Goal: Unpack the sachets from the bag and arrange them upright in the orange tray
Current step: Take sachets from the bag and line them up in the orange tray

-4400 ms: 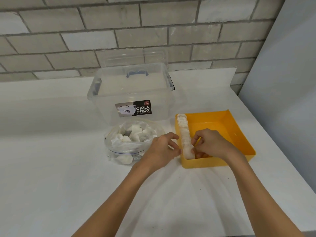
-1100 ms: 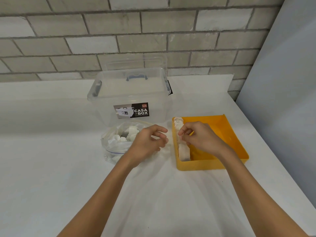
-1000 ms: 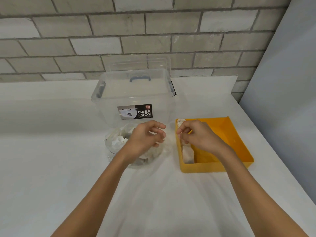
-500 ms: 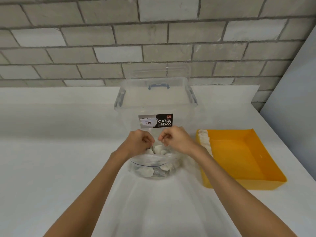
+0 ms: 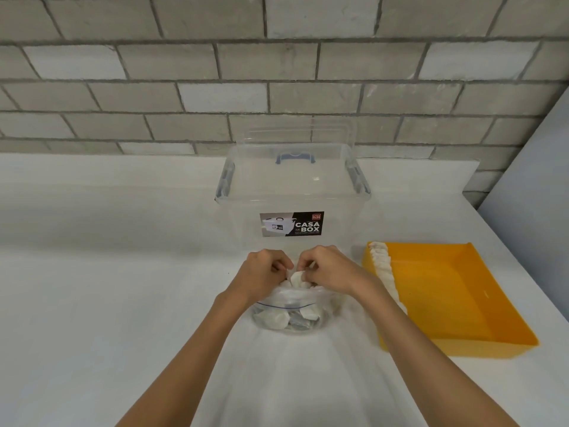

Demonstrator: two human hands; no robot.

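A clear zip bag (image 5: 291,315) holding several white sachets sits on the white counter in front of me. Both hands are at its open mouth. My left hand (image 5: 261,274) is curled at the bag's left edge, fingers closed; what it grips is hidden. My right hand (image 5: 326,269) pinches a white sachet (image 5: 297,277) at the bag's mouth. The orange tray (image 5: 455,303) lies to the right, apart from the bag. A row of white sachets (image 5: 385,272) stands upright along its left wall.
A clear plastic storage box (image 5: 292,192) with a blue handle and a "CASA BOX" label stands just behind the bag. A grey brick wall runs along the back. A grey panel (image 5: 535,195) borders the counter at the right.
My right hand left the tray and moved left to the bag. My left hand moved onto the bag's mouth. A sachet now sits in my right fingers. The view shifted, so the tray appears further right.
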